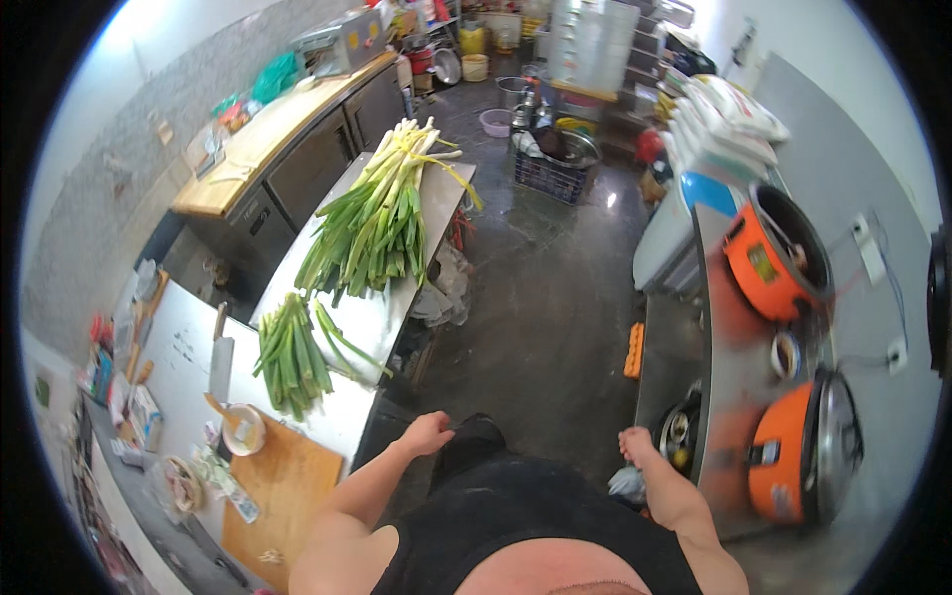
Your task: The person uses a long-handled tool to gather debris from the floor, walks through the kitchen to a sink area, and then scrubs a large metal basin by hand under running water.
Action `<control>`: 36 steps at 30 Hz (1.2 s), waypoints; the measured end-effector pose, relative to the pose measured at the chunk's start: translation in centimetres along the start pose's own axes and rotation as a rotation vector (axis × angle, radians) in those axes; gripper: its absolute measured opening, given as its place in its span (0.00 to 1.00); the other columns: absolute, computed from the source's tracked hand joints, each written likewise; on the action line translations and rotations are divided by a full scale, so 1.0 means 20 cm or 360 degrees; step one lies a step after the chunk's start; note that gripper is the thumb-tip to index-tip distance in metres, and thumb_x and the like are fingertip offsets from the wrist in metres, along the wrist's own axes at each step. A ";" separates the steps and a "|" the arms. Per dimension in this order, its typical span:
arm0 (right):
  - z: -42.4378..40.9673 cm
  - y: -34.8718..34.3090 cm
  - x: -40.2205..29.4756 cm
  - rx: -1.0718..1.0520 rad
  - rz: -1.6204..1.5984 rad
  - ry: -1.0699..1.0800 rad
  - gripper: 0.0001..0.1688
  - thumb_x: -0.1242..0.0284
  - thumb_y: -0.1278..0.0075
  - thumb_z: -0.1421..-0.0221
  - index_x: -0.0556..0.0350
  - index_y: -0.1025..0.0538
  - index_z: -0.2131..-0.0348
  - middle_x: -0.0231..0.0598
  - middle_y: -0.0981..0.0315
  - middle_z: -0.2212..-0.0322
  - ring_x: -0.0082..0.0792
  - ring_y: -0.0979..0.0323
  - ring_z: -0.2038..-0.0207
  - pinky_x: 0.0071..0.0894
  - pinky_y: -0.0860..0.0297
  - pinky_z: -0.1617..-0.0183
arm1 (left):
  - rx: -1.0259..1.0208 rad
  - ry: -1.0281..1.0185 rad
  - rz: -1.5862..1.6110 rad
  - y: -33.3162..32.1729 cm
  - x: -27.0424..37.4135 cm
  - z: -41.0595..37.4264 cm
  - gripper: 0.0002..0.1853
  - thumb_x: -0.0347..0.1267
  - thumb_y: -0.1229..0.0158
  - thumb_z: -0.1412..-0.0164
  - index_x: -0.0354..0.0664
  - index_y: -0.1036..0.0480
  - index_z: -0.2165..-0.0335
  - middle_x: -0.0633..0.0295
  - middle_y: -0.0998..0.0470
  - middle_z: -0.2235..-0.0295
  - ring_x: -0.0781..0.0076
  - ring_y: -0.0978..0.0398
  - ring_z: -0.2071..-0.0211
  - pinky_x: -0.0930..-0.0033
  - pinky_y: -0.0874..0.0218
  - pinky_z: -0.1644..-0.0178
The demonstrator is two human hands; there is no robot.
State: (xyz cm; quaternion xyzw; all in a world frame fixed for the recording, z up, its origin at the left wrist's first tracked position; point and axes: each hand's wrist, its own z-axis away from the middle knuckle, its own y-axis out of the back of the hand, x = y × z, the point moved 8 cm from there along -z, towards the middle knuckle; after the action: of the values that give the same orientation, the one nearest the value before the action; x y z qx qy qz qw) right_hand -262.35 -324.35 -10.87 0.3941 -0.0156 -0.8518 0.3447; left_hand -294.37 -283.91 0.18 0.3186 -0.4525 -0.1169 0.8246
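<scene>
My left hand (429, 433) hangs over the floor just off the steel table's edge, its fingers curled and nothing plainly in it. My right hand (636, 445) is at the other side, near the shelf under the steel counter; its fingers are curled too, and a clear plastic bag (627, 484) shows just below it. On the steel table (374, 327) lie a large bunch of green onions (379, 223) tied with yellow string and a smaller pile of green tops (291, 357). A cleaver (221, 368), a bowl with a wooden-handled utensil (244, 430) and a wooden cutting board (286, 483) are nearer me.
Two orange cookers (781, 454) stand on the right steel counter (725, 424). Stacked white sacks (732, 126) are beyond. A blue crate (549, 178) with metal bowls sits on the dark floor ahead. A wood-topped counter (245, 160) runs along the left wall.
</scene>
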 end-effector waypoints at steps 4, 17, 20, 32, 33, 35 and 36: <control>-0.46 0.23 -1.06 0.0092 0.0116 0.0289 0.04 0.76 0.53 0.49 0.58 0.29 0.70 0.32 0.35 0.82 0.21 0.39 0.85 0.18 0.45 0.88 | 0.0025 -0.0017 -0.0160 0.17 0.10 -0.42 0.17 0.38 0.44 0.52 0.36 0.30 0.65 0.49 0.26 0.68 0.51 0.28 0.62 0.57 0.36 0.60; -1.54 0.02 -1.76 -0.0359 0.0290 -0.0249 0.06 0.75 0.58 0.50 0.56 0.30 0.77 0.36 0.37 0.88 0.28 0.42 0.89 0.23 0.49 0.91 | 0.0167 -0.0786 -0.0428 1.35 1.17 -2.66 0.19 0.35 0.44 0.51 0.36 0.33 0.62 0.51 0.29 0.67 0.50 0.29 0.63 0.54 0.38 0.59; -1.93 -0.11 -2.07 -0.0495 0.0451 -0.0342 0.06 0.74 0.58 0.50 0.54 0.31 0.78 0.34 0.38 0.88 0.27 0.41 0.89 0.22 0.48 0.91 | 0.0207 -0.0759 -0.0403 1.63 1.26 -3.08 0.17 0.36 0.44 0.51 0.37 0.33 0.63 0.52 0.29 0.68 0.51 0.29 0.63 0.55 0.38 0.59; -3.87 -0.52 -4.74 -0.0411 0.0957 -0.0239 0.10 0.70 0.57 0.49 0.46 0.33 0.82 0.28 0.39 0.89 0.23 0.41 0.88 0.19 0.47 0.89 | 0.0628 0.0396 0.0003 2.32 0.77 -4.13 0.18 0.35 0.46 0.52 0.36 0.32 0.63 0.51 0.27 0.66 0.52 0.28 0.62 0.54 0.38 0.58; -4.07 -0.58 -5.11 -0.0400 0.1018 -0.0132 0.10 0.69 0.56 0.49 0.46 0.34 0.83 0.28 0.40 0.89 0.23 0.41 0.88 0.19 0.46 0.89 | 0.0708 0.0445 0.0050 2.41 0.73 -4.17 0.18 0.35 0.45 0.52 0.36 0.32 0.63 0.51 0.27 0.66 0.52 0.28 0.62 0.54 0.38 0.58; -4.39 -0.89 -5.85 -0.0660 0.1141 0.0294 0.06 0.68 0.57 0.47 0.45 0.33 0.76 0.26 0.37 0.84 0.18 0.40 0.84 0.16 0.47 0.88 | 0.0754 0.0598 0.0116 2.55 0.65 -4.29 0.18 0.35 0.45 0.52 0.36 0.32 0.63 0.51 0.27 0.66 0.51 0.28 0.62 0.54 0.38 0.58; -4.44 -1.06 -6.18 -0.0640 0.1065 0.0490 0.05 0.68 0.56 0.46 0.47 0.32 0.72 0.27 0.36 0.81 0.17 0.40 0.84 0.15 0.47 0.87 | 0.0726 0.0708 0.0135 2.61 0.61 -4.34 0.18 0.36 0.45 0.52 0.36 0.32 0.63 0.50 0.28 0.66 0.51 0.28 0.62 0.54 0.38 0.58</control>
State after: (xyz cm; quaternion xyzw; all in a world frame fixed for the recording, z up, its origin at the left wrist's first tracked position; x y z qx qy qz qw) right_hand -158.07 -212.24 3.31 0.4149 0.0756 -0.6102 0.6707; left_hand -221.24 -213.19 7.57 0.4937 -0.2887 0.0945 0.8149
